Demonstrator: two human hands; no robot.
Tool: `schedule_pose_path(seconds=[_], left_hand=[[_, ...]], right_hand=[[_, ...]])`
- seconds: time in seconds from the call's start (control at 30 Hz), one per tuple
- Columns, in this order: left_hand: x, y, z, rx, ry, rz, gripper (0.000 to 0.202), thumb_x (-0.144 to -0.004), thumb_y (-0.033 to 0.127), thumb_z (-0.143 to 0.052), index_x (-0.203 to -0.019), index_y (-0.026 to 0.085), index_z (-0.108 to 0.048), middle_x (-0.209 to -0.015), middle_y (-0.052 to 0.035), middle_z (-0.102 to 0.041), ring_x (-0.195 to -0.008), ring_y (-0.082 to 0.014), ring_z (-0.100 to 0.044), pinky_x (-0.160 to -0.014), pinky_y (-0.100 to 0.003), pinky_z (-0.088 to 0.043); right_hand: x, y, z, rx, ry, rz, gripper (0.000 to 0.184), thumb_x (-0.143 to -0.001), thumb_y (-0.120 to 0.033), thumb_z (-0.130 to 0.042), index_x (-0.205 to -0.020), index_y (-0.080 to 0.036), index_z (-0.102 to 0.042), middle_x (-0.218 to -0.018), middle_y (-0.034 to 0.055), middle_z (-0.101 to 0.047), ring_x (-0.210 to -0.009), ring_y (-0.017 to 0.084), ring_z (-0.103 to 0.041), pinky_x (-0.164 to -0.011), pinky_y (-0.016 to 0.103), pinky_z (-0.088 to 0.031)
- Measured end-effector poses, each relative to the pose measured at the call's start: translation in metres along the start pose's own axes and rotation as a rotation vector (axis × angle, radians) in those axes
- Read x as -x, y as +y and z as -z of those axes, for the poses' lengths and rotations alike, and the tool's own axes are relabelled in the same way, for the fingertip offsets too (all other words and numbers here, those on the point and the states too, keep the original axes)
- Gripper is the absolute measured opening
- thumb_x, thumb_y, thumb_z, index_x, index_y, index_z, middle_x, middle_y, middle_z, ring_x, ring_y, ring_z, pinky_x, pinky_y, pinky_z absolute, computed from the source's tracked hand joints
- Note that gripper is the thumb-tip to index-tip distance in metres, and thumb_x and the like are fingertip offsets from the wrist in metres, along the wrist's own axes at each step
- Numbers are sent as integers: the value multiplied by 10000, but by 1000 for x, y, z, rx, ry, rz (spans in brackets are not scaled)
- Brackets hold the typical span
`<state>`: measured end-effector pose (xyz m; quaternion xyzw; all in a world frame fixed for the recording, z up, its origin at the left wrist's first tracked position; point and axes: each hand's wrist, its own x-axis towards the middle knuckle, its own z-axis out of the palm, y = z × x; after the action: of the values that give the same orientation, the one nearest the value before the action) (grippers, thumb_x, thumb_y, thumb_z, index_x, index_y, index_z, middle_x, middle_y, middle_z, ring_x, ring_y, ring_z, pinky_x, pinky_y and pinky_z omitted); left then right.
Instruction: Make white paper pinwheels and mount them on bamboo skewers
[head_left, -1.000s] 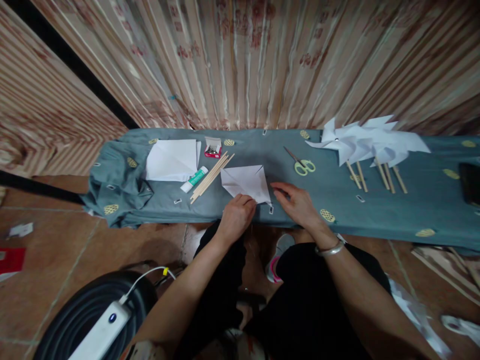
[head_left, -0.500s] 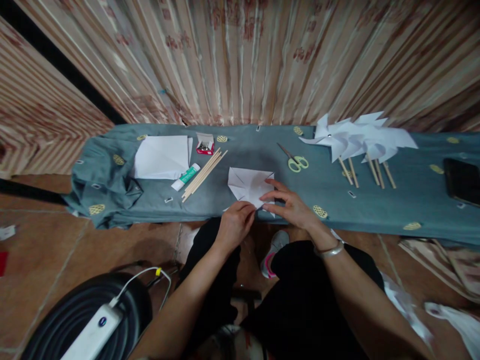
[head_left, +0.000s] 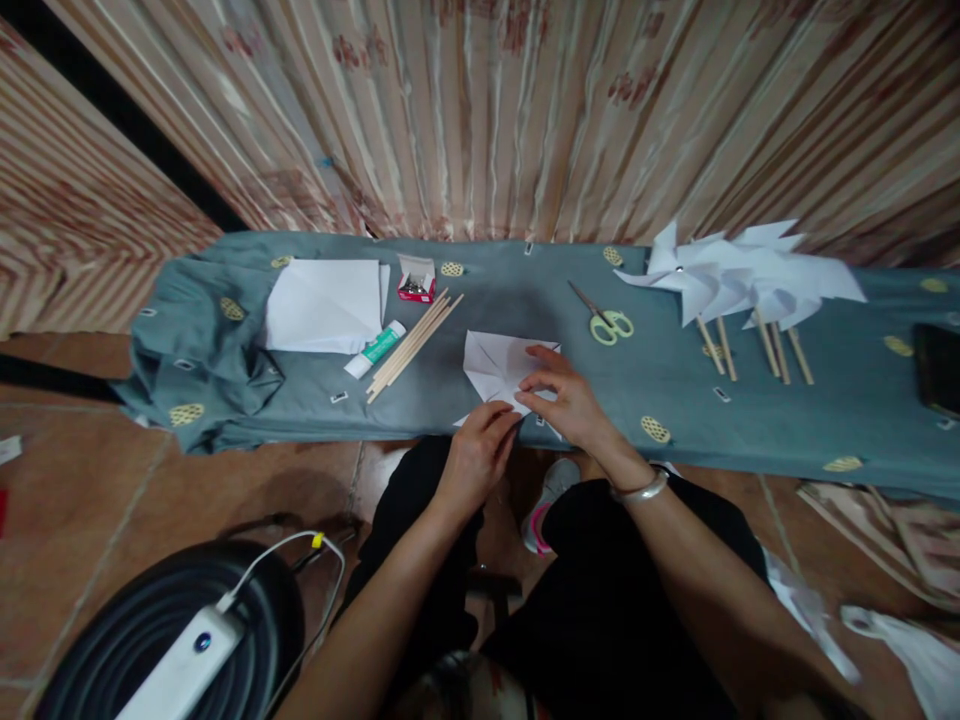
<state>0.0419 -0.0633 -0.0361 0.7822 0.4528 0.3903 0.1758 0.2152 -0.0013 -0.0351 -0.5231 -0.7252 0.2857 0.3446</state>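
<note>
A white sheet of paper (head_left: 491,362) with cut slits and crease lines lies near the front edge of the cloth-covered table. My left hand (head_left: 478,447) is closed on the paper's near edge, thumb and fingers pinched together. From the right, my right hand (head_left: 564,402) reaches over the same sheet, its fingertips bent down onto the paper close to the left fingertips. Part of the paper is hidden under both hands. Green-handled scissors (head_left: 609,326) lie beyond my right hand. Left of the paper rest several thin wooden sticks (head_left: 415,346).
A glue stick (head_left: 376,349), a small red box of metal pins (head_left: 416,279) and a stack of white paper (head_left: 324,306) occupy the table's left side. Several paper pinwheels (head_left: 739,275) on sticks lie to the right, with a dark phone (head_left: 937,368) beyond. A curtain (head_left: 480,120) hangs behind.
My right hand's fingers have drawn in closer to the left hand over the paper. The left hand keeps its pinch. The whole view has shifted slightly.
</note>
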Motion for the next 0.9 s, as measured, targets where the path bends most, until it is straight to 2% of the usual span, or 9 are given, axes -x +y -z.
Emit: schedule_pose_path(seconds=[0.2,0.73,0.9], left_hand=[[3,-1,-2,-43,11,-36,229,-928,136,-484,-1110,148,-622,-1088,-110,-649,-1010,-201,-625,-882,-367,-564],[3,-1,-1,-39,-21,-18,243,-926,133,-482,-1128,143,-617,-1062,-109,-654,-977,-209,-589,-862,-374,-551],[3,0,-1,-28,-14,-15,239,-927,133,-483,-1123,137,-620,-1056,-109,-659,-970,-208,-588,-859,-372,-550]], right_hand=[[-1,-1,-5,62,7,43,52,-774,-252,-658,-746,-253,-703,-1350,67,-578,-1296,284,-494,-1090,529,-374],[-2,0,-10,74,51,-41,54,-727,-297,-677,-751,-248,-676,-1337,74,-588,-1270,281,-511,-1086,501,-379],[-2,0,-10,100,45,-28,44,-720,-255,-684,-761,-248,-669,-1335,84,-588,-1263,283,-519,-1084,498,-388]])
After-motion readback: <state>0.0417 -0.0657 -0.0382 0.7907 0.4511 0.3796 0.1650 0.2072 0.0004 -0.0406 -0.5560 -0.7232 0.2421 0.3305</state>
